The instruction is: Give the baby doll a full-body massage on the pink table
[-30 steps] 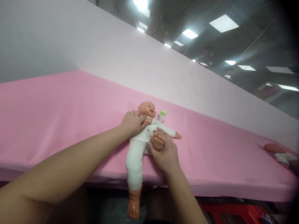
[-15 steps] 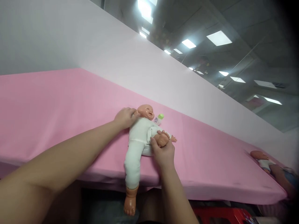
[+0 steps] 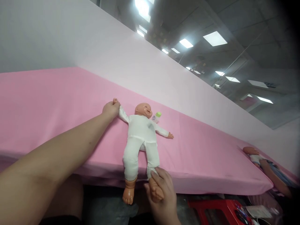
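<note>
A baby doll (image 3: 142, 129) with a white cloth body lies on its back, its legs hanging over the front edge of the pink-covered table (image 3: 199, 156). My left hand (image 3: 111, 111) is closed round the doll's hand at the end of its outstretched arm, on the left. Lower down, my right hand (image 3: 165, 193) grips the doll's foot and ankle, on the leg to the right. The doll's other arm lies stretched out to the right, and its other foot hangs free. Beside the head lies a small bottle (image 3: 157, 117) with a green cap.
A pale partition wall (image 3: 168, 84) runs behind the table. Further right, another doll (image 3: 254, 153) lies near another person's arm (image 3: 274, 176). Below the table edge stands a red stool (image 3: 211, 206) with small items on it.
My right hand has brought the doll's raised leg down and straightened it toward the table edge. My left hand has moved left and up from beside the head, drawing the doll's arm outward.
</note>
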Motion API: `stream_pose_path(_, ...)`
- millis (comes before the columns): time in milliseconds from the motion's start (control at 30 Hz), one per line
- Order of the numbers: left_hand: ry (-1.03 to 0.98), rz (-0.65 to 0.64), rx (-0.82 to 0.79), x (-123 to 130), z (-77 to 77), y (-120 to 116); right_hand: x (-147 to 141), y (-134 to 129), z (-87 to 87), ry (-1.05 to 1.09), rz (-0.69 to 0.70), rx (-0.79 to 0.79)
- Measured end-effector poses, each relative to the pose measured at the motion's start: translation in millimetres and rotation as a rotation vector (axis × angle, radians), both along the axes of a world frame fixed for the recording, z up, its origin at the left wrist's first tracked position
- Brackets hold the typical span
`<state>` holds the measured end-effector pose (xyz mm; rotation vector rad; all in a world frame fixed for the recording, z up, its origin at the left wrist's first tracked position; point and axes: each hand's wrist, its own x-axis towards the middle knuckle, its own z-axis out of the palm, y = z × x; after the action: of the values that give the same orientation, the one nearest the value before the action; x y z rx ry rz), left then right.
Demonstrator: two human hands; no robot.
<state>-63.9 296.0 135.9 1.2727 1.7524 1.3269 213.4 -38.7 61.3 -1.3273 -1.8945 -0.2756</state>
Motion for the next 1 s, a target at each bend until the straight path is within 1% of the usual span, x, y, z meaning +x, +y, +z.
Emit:
stream_pose_path(67,0.016,0.02,0.005,-1,-1.0,1,0,2,-6.8,-0.044,0.014,-0.011)
stream_pose_path(133,0.025,0.059,0.003,-1,-1.1,1,0,5,-8.4,-0.021,0.027,0.003)
stream_pose_path(200,0.012,0.089,0.024,0,1.0,-3,-1,7,-6.1,0.033,0.033,0.005)
stream_pose_path(267,0.01,0.071,0.115,5,5.8,-12,-4,8,-1.1,0.077,0.035,-0.004)
stream_pose_path(333,0.048,-0.019,0.276,15,12.6,-26,-7,9,5.9,0.108,0.029,0.016)
stream_pose_path(367,0.087,-0.091,0.362,22,16.1,-35,-8,10,10.0,0.114,0.026,0.021)
stream_pose_path(400,0.131,-0.193,0.439,29,19.3,-43,-10,12,14.7,0.118,0.023,0.026)
stream_pose_path(433,0.19,-0.298,0.489,37,21.9,-51,-12,15,20.0,0.119,0.024,0.037)
stream_pose_path(467,0.276,-0.377,0.505,45,23.6,-57,-15,18,25.8,0.123,0.028,0.05)
stream_pose_path(500,0.371,-0.422,0.501,53,24.3,-62,-17,23,32.2,0.128,0.036,0.064)
stream_pose_path(567,0.558,-0.467,0.486,65,22.3,-66,-21,36,46.1,0.139,0.048,0.096)
stream_pose_path(667,0.784,-0.538,0.552,74,14.1,-61,-24,58,65.8,0.15,0.034,0.097)
stream_pose_path(767,0.933,-0.559,0.611,74,6.1,-54,-23,82,76.1,0.129,0.038,0.109)
stream_pose_path(833,0.991,-0.568,0.62,72,3.3,-51,-22,98,75.3,0.106,0.049,0.096)
stream_pose_path(1000,1.069,-0.619,0.594,72,1.7,-51,-27,134,61.2,0.106,0.042,-0.055)
